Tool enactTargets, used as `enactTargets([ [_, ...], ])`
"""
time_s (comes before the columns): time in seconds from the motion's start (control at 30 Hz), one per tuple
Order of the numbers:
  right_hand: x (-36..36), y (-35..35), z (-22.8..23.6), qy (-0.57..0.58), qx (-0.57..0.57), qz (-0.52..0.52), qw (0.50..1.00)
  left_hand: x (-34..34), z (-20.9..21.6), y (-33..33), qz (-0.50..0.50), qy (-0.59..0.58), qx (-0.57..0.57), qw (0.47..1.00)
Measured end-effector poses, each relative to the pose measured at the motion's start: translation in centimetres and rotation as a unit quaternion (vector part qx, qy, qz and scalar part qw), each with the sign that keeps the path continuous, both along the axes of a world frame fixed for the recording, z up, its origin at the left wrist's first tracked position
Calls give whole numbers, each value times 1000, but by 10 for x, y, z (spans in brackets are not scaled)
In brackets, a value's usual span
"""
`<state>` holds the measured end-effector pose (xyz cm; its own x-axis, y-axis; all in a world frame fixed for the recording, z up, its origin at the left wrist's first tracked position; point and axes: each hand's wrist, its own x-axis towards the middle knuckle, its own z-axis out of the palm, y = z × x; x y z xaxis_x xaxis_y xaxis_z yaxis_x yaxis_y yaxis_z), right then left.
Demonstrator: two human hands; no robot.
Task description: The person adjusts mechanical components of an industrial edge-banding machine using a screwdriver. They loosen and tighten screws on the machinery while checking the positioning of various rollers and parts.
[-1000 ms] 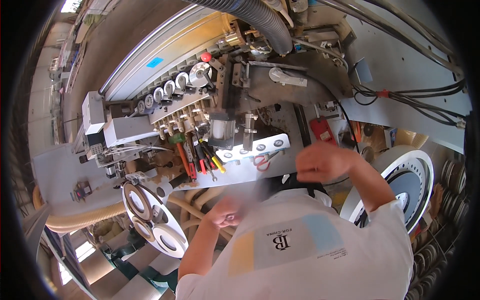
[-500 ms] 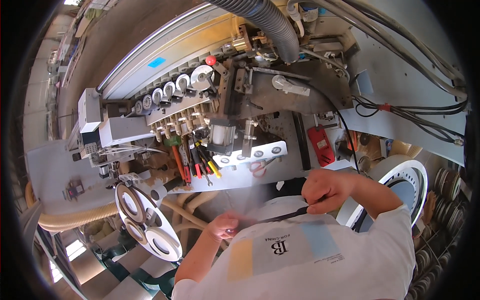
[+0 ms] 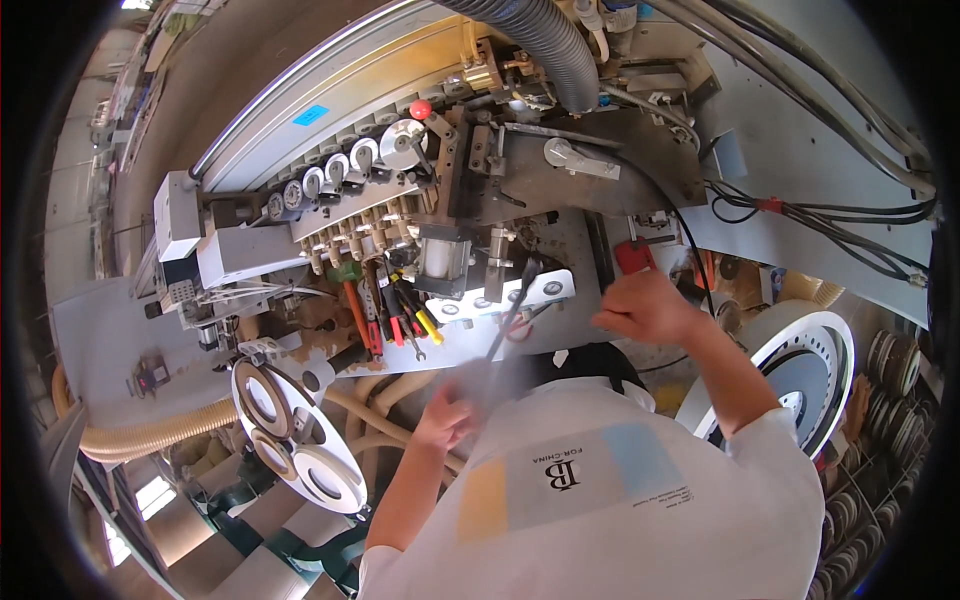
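Note:
My left hand (image 3: 448, 414) is closed in front of the white shirt, partly smeared by motion. From it a long thin dark rod (image 3: 507, 322) slants up over the bench edge, its far tip beside the white plate with round holes (image 3: 552, 287). A grey blur around the rod's lower part hides its shape there. Higher and to the right, my right hand (image 3: 648, 308) is curled closed above the bench edge, just below a red case (image 3: 633, 256) that it partly covers. Whatever those fingers hold, if anything, is hidden.
Several hand tools with red and yellow handles (image 3: 398, 322) lie below a row of brass fittings (image 3: 360, 236). Red-handled scissors (image 3: 517, 329) rest on the bench. A belt-and-pulley unit (image 3: 325, 478) stands at the lower left, a large white wheel (image 3: 835, 350) at the right. A grey hose (image 3: 540, 45) hangs overhead.
The dark rod lay level between both hands; now it slants upward from my left hand alone. My right hand has moved up and away, over the lower part of the red case.

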<state>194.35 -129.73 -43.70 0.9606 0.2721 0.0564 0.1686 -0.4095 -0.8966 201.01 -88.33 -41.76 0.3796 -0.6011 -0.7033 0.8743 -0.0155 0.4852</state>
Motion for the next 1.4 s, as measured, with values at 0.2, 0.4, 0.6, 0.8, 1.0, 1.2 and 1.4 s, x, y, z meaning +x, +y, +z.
enactTargets([
  [0.2,44,3,-89,-33,-202,-149,967,88,31,-99,-175,-442,232,848],
  [0.4,102,-37,-125,-131,-155,-312,928,184,64,-183,-281,-587,307,694],
  [0.6,105,-35,-145,-148,-130,-335,922,242,79,-254,-420,-559,422,576],
  [0.8,107,-29,-141,-143,-113,-355,917,278,44,-275,-454,-663,376,462],
  [1.0,107,-30,-149,-145,-135,-355,914,290,36,-282,-468,-568,406,542],
  [1.2,107,-31,-149,-152,-142,-352,912,296,31,-278,-443,-586,369,569],
  [1.4,108,-30,-150,-147,-143,-353,913,302,29,-279,-435,-524,382,625],
])
